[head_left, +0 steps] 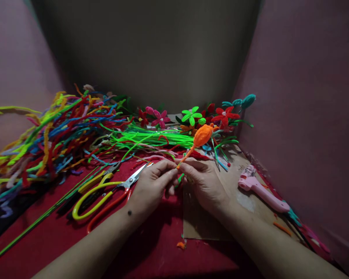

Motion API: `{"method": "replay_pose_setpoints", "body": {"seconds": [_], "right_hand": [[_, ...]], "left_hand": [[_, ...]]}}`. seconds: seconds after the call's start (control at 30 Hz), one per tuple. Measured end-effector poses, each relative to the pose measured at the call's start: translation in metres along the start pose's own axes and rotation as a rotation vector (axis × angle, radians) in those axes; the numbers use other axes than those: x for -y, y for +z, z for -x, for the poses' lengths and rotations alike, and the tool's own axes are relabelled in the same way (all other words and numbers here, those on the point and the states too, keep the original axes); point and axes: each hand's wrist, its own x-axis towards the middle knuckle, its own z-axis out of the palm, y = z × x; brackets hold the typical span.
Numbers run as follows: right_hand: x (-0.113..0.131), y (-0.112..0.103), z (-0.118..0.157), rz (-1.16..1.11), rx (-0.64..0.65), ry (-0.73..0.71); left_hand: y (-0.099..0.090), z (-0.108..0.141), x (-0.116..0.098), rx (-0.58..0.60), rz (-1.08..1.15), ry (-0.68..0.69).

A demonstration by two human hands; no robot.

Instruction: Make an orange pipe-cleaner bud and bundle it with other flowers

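Note:
An orange pipe-cleaner flower bud [203,135] stands tilted up and to the right above the table, its thin stem running down between my hands. My left hand [155,180] pinches the lower end of the stem between thumb and forefinger. Beside it, my right hand [203,184] grips the stem a little higher with its thumb and fingers. The two hands nearly touch. A bit of green shows below the fingers, partly hidden. Left of my left hand lie scissors [100,203] with yellow and red handles, blades slightly apart, next to yellow-and-black pliers [95,182].
A tangled heap of coloured pipe cleaners [55,135] fills the left. Green stems [151,137] lie across the back, before finished flowers [192,115]. On the right, a pink glue gun [263,190] rests on a cardboard sheet [206,224]. Walls close in both sides.

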Motion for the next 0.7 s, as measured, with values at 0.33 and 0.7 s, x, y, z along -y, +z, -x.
{"method": "replay_pose_setpoints", "body": {"seconds": [0.33, 0.7], "right_hand": [[0.0002, -0.0057, -0.0031, 0.083, 0.131, 0.033], [0.0001, -0.0061, -0.0037, 0.073, 0.140, 0.052]], "left_hand": [[-0.0060, -0.0053, 0.0025, 0.176, 0.481, -0.258], [-0.0084, -0.0059, -0.0010, 0.281, 0.573, -0.316]]}}
